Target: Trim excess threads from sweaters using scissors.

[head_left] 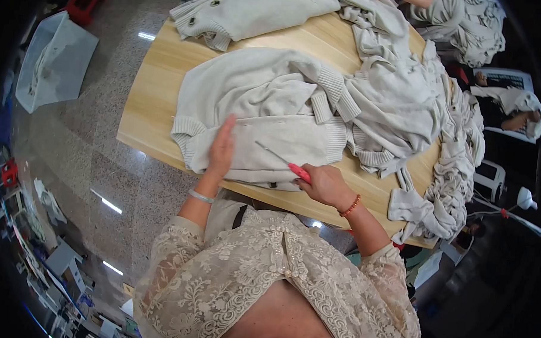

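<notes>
A cream knit cardigan (244, 78) lies spread on the wooden table, its ribbed cuffs folded in toward the right side. Along its near edge runs a front band, where a dark button shows. My left hand (222, 146) rests on this band near the left end, fingers stretched out and slightly blurred. In my right hand (326, 186) is a red-handled tool (297, 170) with a thin metal shaft, held over the band. The shaft slants up and left toward my left hand; its exact tip shape is too small to tell.
The table (144, 114) has a curved left edge. Another cream cardigan (258, 13) with dark buttons lies at the far side. Heaped knitwear (404, 102) covers the right. Another person's hand (418, 0) shows at the top. A translucent bin (62, 66) stands on the floor at left.
</notes>
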A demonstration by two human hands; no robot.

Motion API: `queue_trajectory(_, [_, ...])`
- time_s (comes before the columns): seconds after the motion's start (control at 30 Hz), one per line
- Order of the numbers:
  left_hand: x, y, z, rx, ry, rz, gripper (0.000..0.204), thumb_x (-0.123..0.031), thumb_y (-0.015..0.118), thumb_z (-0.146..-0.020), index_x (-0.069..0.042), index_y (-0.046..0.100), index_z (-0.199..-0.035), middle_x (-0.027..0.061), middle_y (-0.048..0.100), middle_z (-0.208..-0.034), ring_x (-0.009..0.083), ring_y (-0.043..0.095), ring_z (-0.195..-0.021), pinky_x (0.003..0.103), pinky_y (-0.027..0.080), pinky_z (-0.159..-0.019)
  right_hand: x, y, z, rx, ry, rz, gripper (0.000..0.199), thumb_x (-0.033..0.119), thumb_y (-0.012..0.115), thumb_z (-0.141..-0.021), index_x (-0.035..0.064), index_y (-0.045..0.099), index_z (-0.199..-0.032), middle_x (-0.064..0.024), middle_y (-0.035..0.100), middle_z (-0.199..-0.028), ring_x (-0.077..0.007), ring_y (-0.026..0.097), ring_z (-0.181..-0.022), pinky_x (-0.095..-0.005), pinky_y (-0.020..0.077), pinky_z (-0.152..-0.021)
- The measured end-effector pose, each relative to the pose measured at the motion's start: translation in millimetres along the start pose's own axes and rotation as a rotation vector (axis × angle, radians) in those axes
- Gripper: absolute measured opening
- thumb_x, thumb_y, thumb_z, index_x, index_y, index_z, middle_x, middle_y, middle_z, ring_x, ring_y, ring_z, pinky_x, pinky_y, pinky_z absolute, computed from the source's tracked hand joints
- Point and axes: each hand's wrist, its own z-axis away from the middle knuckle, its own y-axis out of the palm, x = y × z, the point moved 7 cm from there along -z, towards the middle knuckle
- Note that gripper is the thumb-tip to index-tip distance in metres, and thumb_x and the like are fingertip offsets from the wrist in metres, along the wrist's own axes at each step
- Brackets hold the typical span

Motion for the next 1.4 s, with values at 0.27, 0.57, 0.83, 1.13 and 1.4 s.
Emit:
queue_trajectory(0.27, [-46,-44,9,-0.155,0.107,-0.713,0.039,-0.012,0.058,-0.089,-0.003,0.054,-0.127,0.0156,0.054,-0.127,0.0351,0.053,-0.113,0.046,0.042,-0.095,53,21,-33,0.101,-0.157,0.001,0.032,0.035,0.061,-0.084,0.0034,0.063,-0.088,-0.0190,0.065,-0.074,-0.0377,0.065,-0.074,-0.0478,0.0506,-0.068])
queue_trajectory(0.57, [-13,-87,42,-0.183,0.215,-0.959,0.034,-0.012,0.056,-0.088,-0.005,0.060,-0.121,0.0148,0.050,-0.137,0.0364,0.043,-0.128,0.046,0.033,-0.106,87,45,-34,0.153,-0.258,0.005,0.034,0.038,0.062,-0.084,0.0041,0.064,-0.089,-0.0196,0.064,-0.070,-0.0388,0.064,-0.070,-0.0488,0.0500,-0.066])
queue_trajectory(0.83, [-15,-93,42,-0.142,0.242,-0.796,0.038,-0.007,0.051,-0.087,-0.004,0.057,-0.124,0.0140,0.051,-0.137,0.0368,0.041,-0.129,0.048,0.028,-0.109,82,51,-41,0.140,-0.188,-0.012,0.036,0.040,0.062,-0.083,0.0048,0.065,-0.085,-0.0189,0.066,-0.074,-0.0377,0.065,-0.074,-0.0472,0.0505,-0.068])
queue_trajectory(1.13, [-7,-116,32,-0.381,-0.067,-0.786,0.097,-0.025,0.079,-0.069,0.000,0.025,-0.145,0.0302,0.035,-0.140,0.0406,0.035,-0.131,0.046,0.025,-0.110,34,66,-16,-0.184,-0.173,-0.148,0.029,0.033,0.063,-0.083,0.0053,0.057,-0.089,-0.0186,0.064,-0.073,-0.0393,0.063,-0.072,-0.0495,0.0484,-0.065])
queue_trajectory(1.4, [-35,-96,-1,-0.267,-0.432,0.183,0.037,-0.006,0.069,-0.077,0.000,0.061,-0.113,0.0055,0.065,-0.101,0.0157,0.061,-0.093,0.029,0.048,-0.084,-35,60,37,-0.456,0.059,-0.172,0.032,0.024,0.066,-0.081,0.0085,0.055,-0.107,-0.0134,0.065,-0.090,-0.0342,0.060,-0.091,-0.0441,0.0501,-0.074])
